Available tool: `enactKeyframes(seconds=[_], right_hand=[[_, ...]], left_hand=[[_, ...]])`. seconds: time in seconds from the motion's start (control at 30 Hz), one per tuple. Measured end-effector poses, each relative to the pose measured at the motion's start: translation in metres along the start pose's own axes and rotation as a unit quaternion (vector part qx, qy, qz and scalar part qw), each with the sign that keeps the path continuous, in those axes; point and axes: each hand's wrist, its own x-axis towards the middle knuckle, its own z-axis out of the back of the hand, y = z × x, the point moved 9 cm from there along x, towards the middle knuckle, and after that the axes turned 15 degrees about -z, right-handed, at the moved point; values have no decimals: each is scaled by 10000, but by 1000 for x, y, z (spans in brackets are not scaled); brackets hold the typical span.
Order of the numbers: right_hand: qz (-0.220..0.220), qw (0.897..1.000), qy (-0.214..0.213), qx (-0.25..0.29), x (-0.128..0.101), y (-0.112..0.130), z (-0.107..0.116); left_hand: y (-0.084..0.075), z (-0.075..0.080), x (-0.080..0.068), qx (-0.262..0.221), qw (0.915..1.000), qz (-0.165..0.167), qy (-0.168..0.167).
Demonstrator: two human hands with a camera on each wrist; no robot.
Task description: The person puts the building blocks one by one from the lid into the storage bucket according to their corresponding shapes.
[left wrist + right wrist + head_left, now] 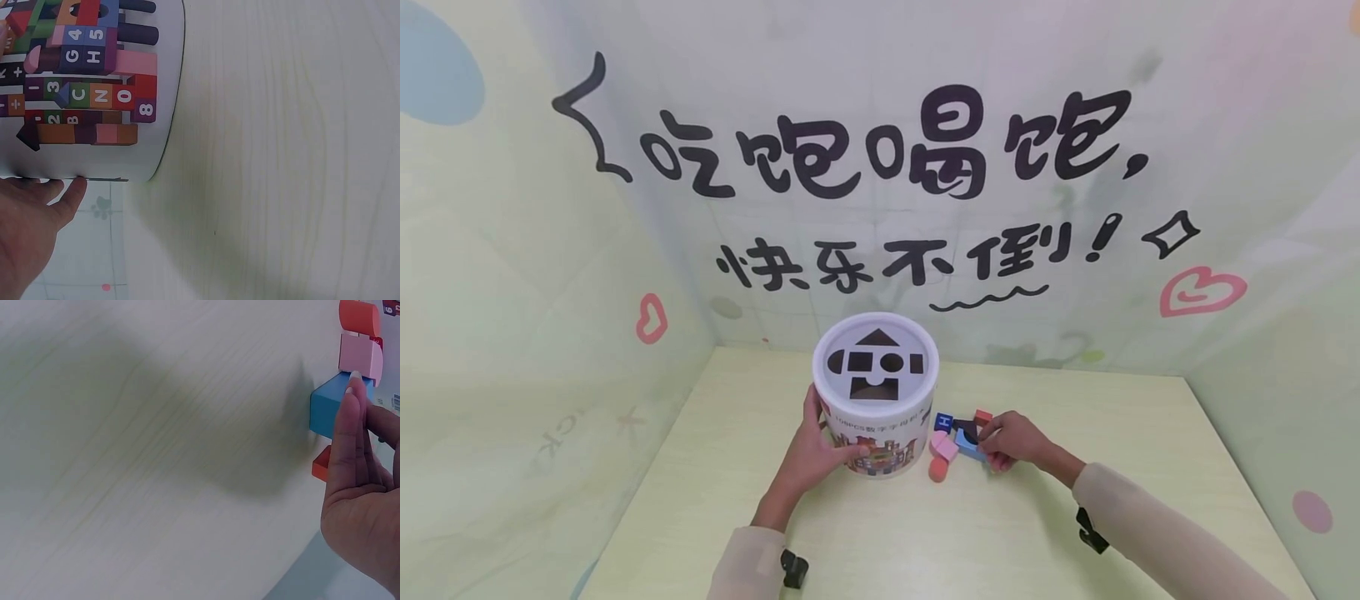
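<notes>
Head view high, frontal — wrist views close, sharing table (1000,533)

The table (925,533) lies bare in front of the hands and out to its right edge; the white bucket (876,392) and the blocks (958,437) just beside it crowd the middle

Pale wood-grain table (970,533). White shape-sorter bucket (876,417) standing on it, centre-back. Just right of bucket: cluster of blocks — blue block (972,450), pink block (943,447), orange-red cylinder (937,470), dark blue letter cube (943,422).
</notes>
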Motion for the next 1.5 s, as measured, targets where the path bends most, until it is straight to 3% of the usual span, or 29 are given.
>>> enactKeyframes(seconds=[0.7,1.5], right_hand=[[186,9961,-235,-834,-9,13,-8],[542,9977,14,-413,-28,41,25]], left_hand=[[2,0,2,-83,9999,-45,-49],[0,1,-1,-73,10000,21,25]])
